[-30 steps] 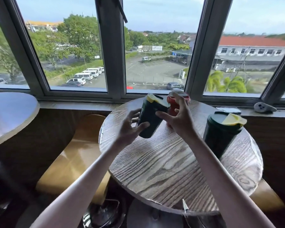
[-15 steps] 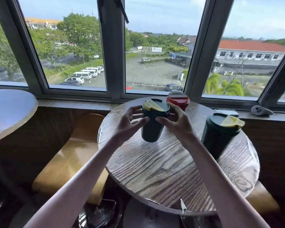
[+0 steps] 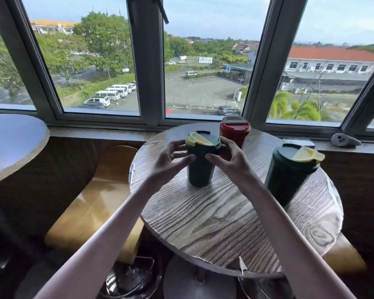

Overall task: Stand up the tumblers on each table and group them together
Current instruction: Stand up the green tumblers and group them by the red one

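Observation:
A dark green tumbler with a yellow lid flap (image 3: 200,171) stands upright on the round wooden table (image 3: 225,223). My left hand (image 3: 171,160) and my right hand (image 3: 231,160) hold it from either side, thumbs on its front and fingers curled by the lid. Just behind it, at the table's far edge, a red tumbler (image 3: 233,132) stands upright. A second dark green tumbler (image 3: 289,175) stands upright apart from them on the table's right side.
Another round table (image 3: 11,143) is at the left. A wooden stool (image 3: 95,201) stands between the tables, another pokes out at the lower right. On the window sill (image 3: 95,131) lie a phone (image 3: 298,142) and a grey object (image 3: 343,140).
The green tumbler in my hands went from tilted to upright and now stands on the table in front of the red one. Both hands stayed around it.

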